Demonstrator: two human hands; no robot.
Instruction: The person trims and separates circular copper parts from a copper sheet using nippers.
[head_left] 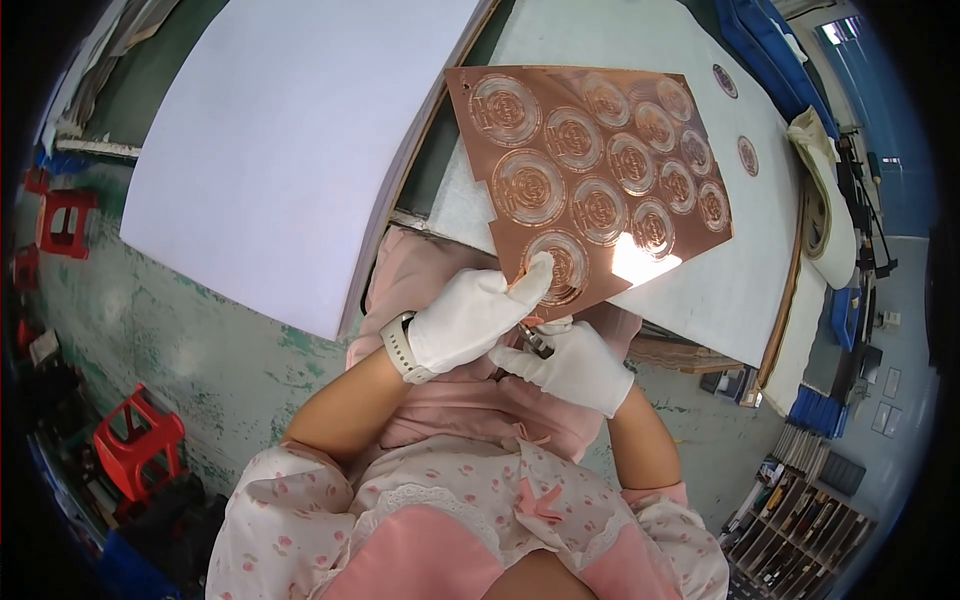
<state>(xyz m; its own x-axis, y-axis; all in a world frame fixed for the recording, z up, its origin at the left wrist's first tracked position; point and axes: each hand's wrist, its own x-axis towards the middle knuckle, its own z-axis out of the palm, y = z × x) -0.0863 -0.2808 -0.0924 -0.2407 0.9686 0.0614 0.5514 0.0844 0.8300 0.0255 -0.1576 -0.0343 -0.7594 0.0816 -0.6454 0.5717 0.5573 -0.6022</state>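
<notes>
A copper-coloured sheet (602, 170) with several round embossed medallion shapes is held tilted over the edge of the white-covered table. My left hand (465, 320), in a white glove, grips its near corner with the thumb on top, over the lowest medallion. Just below that corner, my right hand (577, 367), also white-gloved, is closed around a small metal hand tool (537, 341). Most of the tool is hidden by the glove, so its exact kind does not show. Notches mark the sheet's left edge, and its lower right catches a bright glare.
Two loose round medallions (748, 155) lie on the white table cover (745, 270) to the right. A large stack of white sheets (280, 150) stands on the left. Red stools (140, 442) are on the floor, and a divided rack (800, 530) is at lower right.
</notes>
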